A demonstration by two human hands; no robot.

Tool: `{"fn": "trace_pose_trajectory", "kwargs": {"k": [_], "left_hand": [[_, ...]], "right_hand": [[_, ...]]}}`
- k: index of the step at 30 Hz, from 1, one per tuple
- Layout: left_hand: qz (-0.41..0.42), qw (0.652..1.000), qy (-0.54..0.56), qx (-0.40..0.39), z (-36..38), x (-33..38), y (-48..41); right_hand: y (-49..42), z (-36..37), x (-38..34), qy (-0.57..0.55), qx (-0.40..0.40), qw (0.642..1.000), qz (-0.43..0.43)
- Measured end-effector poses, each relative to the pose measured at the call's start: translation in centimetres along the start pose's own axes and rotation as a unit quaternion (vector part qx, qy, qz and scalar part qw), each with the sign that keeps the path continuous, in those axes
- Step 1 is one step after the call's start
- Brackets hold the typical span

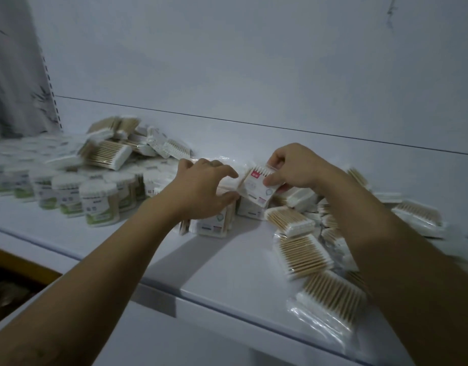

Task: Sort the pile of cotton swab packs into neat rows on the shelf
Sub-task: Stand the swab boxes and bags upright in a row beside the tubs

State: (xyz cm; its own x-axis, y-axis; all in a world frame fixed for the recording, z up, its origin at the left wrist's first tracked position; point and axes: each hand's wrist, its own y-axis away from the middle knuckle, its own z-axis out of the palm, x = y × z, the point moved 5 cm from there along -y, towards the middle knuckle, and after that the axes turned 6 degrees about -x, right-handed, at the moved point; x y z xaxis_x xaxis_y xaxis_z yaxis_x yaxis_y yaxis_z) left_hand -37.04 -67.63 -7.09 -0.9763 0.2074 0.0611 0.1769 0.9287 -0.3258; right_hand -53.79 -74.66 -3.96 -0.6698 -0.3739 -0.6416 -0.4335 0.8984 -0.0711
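The white shelf point(227, 262) carries everything, and the sorting looks barely begun.

The loose pile point(304, 257) is the largest group. It sprawls along the right side down to the front edge. I count about ten flat packs there, but overlap and the right forearm hide some. A smaller back heap point(108, 154) sits at the back left with roughly six packs tumbled on each other. In front of it stand the round tubs point(98, 204). About six show in the near row and more stand behind, too blurred to count.

In the middle are a few standing packs point(214, 223), three or four on edge, touching each other like the start of a row.

One pack point(254, 188) is off the shelf, tilted, just above that row. The right hand point(296, 167) pinches it at its upper right edge with curled fingers and thumb. The left hand point(201, 188) is spread wide with curved fingers just beside the pack and over the standing ones. It seems to hold nothing.

These packs should be very light. The bundle of wooden sticks gives a stiff core, but the clear film wrap is slick and loose at the ends. Taking hold across the flat faces or the stick edges should grip better than the floppy film. On edge they probably tip easily, so each wants a neighbour to lean on.
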Motion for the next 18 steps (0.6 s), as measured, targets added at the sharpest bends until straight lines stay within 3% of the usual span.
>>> {"fn": "trace_pose_trajectory", "kwargs": {"k": [4, 9, 18], "left_hand": [[0.011, 0.998, -0.027, -0.063, 1.0, 0.1, -0.1], [0.02, 0.997, -0.047, -0.053, 1.4, 0.1, -0.3], [0.024, 0.997, -0.039, -0.068, 1.4, -0.3, 0.0]], "right_hand": [[0.4, -0.8, 0.1, 0.006, 0.007, 1.0, 0.014], [0.0, -0.2, 0.3, 0.047, -0.001, 0.999, 0.021], [-1.1, 1.8, -2.1, 0.317, 0.021, 0.948, -0.013]]}}
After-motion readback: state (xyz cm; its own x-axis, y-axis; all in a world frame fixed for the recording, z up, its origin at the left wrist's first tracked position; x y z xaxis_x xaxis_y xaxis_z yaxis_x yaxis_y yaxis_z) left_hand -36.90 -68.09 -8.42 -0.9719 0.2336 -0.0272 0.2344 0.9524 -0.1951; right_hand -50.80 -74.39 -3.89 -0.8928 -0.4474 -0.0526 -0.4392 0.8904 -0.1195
